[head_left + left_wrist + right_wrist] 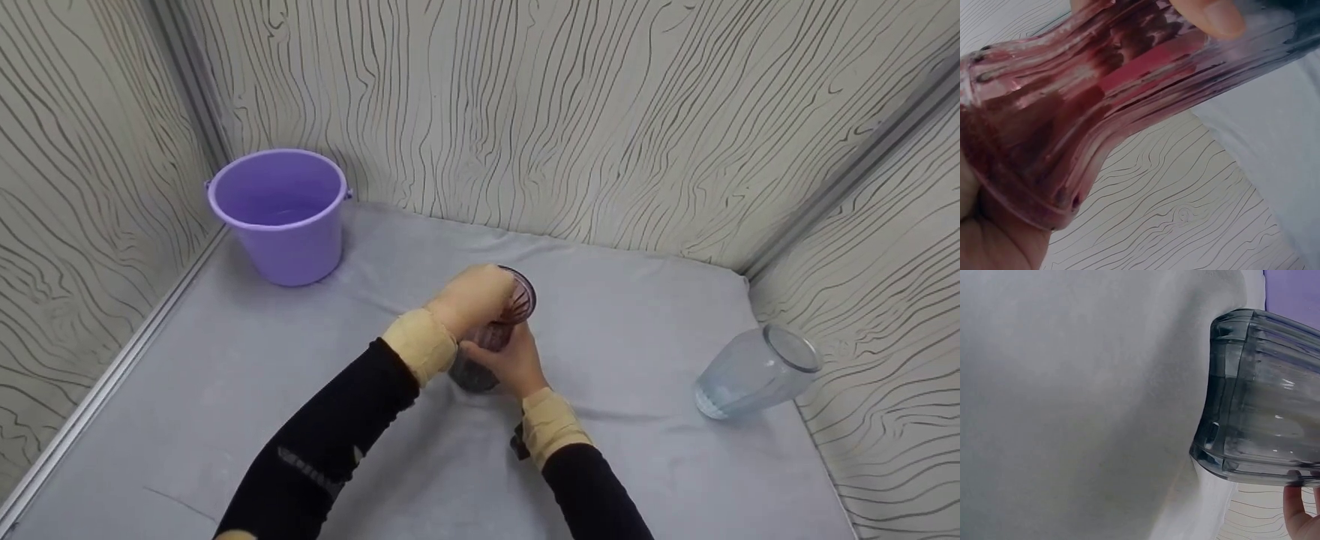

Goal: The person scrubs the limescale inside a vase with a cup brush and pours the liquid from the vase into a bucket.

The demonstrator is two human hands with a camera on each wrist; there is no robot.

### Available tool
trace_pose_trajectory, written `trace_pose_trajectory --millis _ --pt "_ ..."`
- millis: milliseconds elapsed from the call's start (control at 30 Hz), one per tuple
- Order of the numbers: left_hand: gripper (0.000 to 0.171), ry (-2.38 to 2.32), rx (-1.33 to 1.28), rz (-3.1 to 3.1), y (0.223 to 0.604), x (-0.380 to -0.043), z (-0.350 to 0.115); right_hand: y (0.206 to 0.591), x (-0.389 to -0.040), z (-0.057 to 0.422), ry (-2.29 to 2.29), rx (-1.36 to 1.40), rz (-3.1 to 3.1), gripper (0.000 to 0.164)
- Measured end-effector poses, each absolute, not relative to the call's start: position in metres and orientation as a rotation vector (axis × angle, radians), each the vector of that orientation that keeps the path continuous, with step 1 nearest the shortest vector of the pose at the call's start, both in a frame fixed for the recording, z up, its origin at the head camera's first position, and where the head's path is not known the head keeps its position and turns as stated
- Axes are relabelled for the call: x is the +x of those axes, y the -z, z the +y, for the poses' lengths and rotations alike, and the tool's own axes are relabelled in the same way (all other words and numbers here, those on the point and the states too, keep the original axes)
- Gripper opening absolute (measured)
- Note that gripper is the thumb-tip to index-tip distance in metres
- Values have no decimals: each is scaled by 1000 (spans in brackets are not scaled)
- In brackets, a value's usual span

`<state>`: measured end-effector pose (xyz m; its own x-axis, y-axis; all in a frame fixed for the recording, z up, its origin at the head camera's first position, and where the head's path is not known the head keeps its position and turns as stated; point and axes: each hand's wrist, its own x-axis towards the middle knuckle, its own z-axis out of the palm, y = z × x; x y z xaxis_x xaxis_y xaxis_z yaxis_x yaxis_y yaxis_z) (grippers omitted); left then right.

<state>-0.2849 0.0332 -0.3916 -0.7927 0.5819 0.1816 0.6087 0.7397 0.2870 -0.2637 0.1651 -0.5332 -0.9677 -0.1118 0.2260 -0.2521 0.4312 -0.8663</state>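
My right hand (517, 360) grips the body of a ribbed glass vase (491, 337), purple-pink at the flared mouth and grey-blue at the base. In the left wrist view its thumb lies across the ribbed glass (1089, 146). My left hand (476, 296) is at the vase's mouth, with fingers reaching inside. Through the tinted glass a bright pink strip (1151, 64) shows near those fingers; its kind and whether they hold it are unclear. The right wrist view shows the thick vase base (1224, 399) tilted, and fingers (1296, 512) of a hand below it.
A purple bucket (292, 251) stands at the back left near the wall. Towards the right edge of the grey cloth-covered table (622, 465) is a pale blue clear glass vase (750, 371). Wood-patterned panels (525, 112) enclose the back and sides.
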Motion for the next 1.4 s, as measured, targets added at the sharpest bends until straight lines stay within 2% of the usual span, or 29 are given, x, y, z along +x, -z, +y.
trace_pose_trajectory --millis 600,1200,1400 --pt "8 597 -1060 -2838 392 -286 29 536 -265 163 -1621 328 -2511 90" --pt "12 491 -1047 -2915 391 -282 31 533 -262 162 -1635 383 -2479 75" --pt "7 384 -1026 -2833 395 -280 33 535 -263 164 -1602 391 -2482 81"
